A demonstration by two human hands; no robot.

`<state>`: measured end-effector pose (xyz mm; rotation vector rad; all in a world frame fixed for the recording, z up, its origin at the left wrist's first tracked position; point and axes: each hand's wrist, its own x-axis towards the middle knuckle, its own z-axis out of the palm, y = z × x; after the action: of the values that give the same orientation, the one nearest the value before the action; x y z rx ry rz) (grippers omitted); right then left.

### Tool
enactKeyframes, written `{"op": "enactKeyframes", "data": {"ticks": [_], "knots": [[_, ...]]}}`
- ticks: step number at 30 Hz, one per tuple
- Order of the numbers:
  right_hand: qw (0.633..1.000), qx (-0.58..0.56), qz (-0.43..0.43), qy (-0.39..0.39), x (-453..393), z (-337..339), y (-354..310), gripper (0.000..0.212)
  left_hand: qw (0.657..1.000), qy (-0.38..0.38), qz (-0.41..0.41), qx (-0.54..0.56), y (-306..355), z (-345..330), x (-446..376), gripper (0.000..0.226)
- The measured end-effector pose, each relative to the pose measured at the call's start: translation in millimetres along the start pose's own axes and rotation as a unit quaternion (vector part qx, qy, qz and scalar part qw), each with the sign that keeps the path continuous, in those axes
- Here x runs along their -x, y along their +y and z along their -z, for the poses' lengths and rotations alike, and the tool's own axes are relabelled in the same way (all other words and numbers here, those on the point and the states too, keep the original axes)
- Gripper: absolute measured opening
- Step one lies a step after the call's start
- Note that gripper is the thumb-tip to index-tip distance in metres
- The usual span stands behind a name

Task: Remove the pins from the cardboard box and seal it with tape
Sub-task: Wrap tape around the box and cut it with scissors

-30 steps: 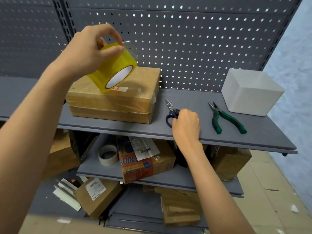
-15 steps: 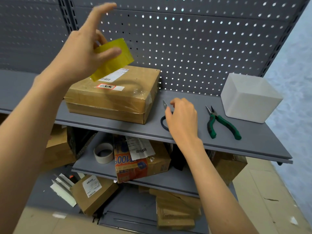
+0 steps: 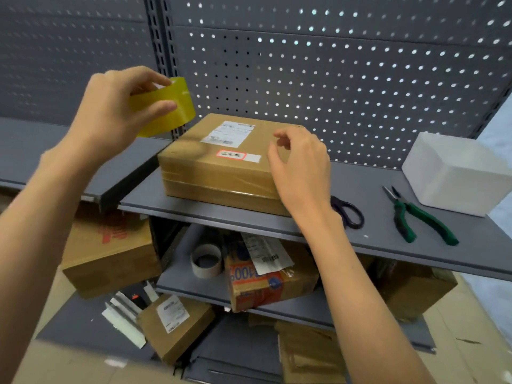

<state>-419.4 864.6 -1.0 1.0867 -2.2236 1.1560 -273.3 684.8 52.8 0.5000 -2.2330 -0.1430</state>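
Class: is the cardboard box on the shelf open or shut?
Shut: the cardboard box lies with its top flat and glossy tape wrapped around its sides.

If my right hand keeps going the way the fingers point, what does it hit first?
Probably the top of the cardboard box: the right hand hovers at its right end, fingers loosely curled toward the left. Depth is unclear, so it may pass just above.

"00" on lower orange-printed box [image 3: 266,284]
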Motion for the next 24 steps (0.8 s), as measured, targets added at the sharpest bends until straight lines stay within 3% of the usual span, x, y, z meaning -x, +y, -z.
{"op": "enactKeyframes", "data": {"ticks": [12, 24], "knots": [[0.997, 0.046, -0.034, 0.053, 13.3, -67.3, -66.9, 0.022, 0.996, -0.078, -0.04, 0.031, -122.4, -5.8, 10.2, 0.036], [0.992, 0.082, -0.029, 0.087, 24.5, -82.8, -80.1, 0.015, 0.99, -0.111, -0.064, 0.053, -154.0, -56.2, 33.5, 0.032]]}}
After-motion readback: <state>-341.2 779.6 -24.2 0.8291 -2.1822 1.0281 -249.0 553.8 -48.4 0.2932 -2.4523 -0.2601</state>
